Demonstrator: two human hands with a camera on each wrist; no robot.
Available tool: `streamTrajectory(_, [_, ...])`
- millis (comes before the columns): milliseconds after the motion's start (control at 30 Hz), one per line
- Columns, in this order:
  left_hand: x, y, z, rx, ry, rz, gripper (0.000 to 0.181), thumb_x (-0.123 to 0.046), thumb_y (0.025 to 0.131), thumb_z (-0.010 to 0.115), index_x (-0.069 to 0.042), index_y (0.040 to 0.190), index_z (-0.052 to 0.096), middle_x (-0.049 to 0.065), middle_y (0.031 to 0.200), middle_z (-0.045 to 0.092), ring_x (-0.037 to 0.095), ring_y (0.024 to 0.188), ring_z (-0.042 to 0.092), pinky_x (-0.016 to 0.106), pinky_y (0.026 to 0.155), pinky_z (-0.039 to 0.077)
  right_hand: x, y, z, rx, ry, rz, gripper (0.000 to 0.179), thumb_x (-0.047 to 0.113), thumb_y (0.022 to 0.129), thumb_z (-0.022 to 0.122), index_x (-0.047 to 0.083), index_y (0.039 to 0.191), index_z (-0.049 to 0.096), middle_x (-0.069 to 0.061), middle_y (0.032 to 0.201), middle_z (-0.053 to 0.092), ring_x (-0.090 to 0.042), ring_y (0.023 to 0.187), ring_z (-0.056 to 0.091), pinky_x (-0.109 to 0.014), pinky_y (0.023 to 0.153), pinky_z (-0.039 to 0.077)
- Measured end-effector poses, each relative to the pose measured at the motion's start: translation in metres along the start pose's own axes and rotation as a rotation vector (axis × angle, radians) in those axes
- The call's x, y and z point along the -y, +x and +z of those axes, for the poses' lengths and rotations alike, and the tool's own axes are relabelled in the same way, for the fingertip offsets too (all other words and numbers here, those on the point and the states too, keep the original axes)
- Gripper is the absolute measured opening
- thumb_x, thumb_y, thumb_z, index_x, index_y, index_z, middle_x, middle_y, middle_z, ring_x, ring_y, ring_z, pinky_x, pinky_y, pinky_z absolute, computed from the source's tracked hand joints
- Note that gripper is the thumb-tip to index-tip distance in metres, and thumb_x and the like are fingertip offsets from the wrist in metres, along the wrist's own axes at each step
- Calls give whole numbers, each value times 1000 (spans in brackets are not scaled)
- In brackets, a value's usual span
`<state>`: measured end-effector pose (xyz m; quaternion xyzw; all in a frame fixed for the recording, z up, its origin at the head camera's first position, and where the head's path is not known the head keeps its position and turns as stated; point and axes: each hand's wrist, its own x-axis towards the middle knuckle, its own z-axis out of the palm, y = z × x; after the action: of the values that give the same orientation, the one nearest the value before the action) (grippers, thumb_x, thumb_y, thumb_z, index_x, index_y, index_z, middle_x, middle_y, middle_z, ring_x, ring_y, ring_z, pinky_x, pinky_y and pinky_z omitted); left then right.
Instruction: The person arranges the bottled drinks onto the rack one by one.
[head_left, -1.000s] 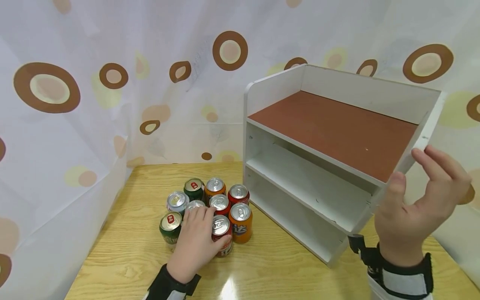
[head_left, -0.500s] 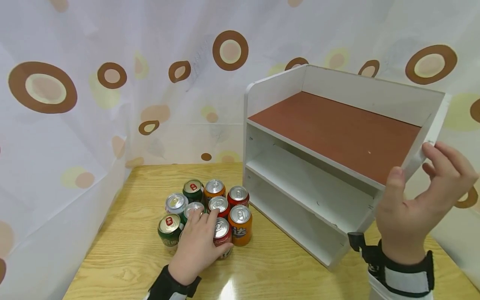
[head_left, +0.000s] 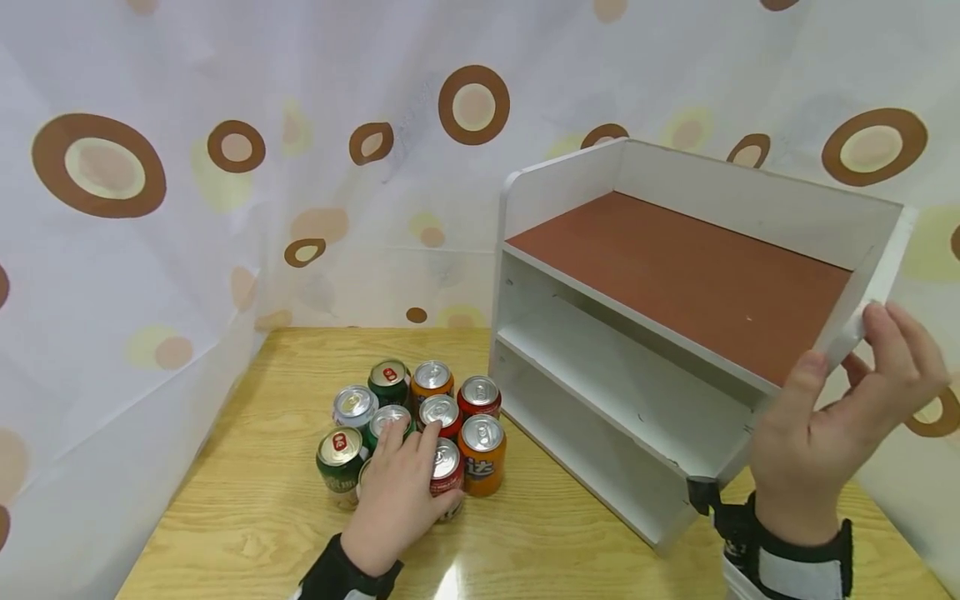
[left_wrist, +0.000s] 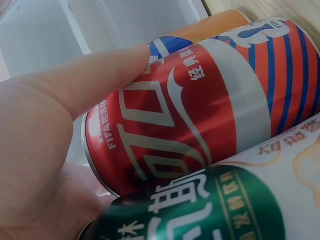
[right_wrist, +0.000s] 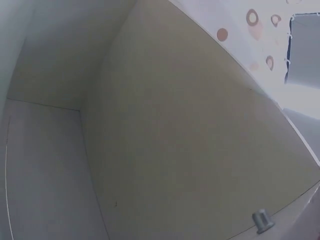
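Your left hand [head_left: 397, 492] is resting over a group of cylindrical metal drink cans [head_left: 440, 408], its thumb lying along a red one [head_left: 447, 461]; whether it is grasping, I cannot tell. To their right, on the yellowish wooden table [head_left: 247, 517], a white boxy shelf unit with brown top [head_left: 678, 279] is standing, your right hand [head_left: 847, 429] gripping its near right edge. Uneven pulling could perhaps be tipping it; sideways pressing, toppling neighbouring cans. Left wrist view is revealing blue stripes, mostly hidden from the head; right wrist view, a small grey cylindrical peg [right_wrist: 262, 221].
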<state>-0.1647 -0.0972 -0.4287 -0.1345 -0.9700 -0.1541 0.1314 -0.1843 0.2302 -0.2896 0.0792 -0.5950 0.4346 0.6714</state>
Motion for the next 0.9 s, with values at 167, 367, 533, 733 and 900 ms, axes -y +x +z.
streamTrajectory(167, [0,-1,0,-13,-10,-11,90,-43,71,94,1,138,54,19,115,72,44,135,49,60,121,32,-4,-3,2,9,-1,-11,30,13,100,53,-9,120,51,-16,133,43,-30,129,44,-16,96,39])
streamTrajectory(367, [-1,-2,0,-23,-22,-16,90,-42,70,95,2,137,55,20,118,72,45,136,49,60,122,31,-4,-5,3,-15,22,-9,31,8,99,51,-11,123,50,-18,134,43,-32,129,43,-17,95,41])
streamTrajectory(533, [-2,-6,1,-43,-30,-6,89,-41,68,97,2,134,56,21,118,72,45,135,50,61,120,34,-3,-7,3,-3,39,-14,32,8,100,51,-11,126,49,-19,135,42,-33,131,41,-18,96,41])
streamTrajectory(733, [-1,-8,1,-86,-24,10,84,-41,65,98,1,127,59,20,119,71,41,134,52,59,118,37,-4,-7,3,2,46,-13,33,8,101,52,-11,127,49,-19,136,42,-33,133,39,-21,99,40])
streamTrajectory(900, [-1,-10,1,-131,-4,44,75,-40,63,98,-2,116,63,14,111,72,35,130,56,56,116,42,-5,-8,2,-3,39,1,34,11,102,53,-11,127,49,-18,137,42,-33,135,38,-22,101,40])
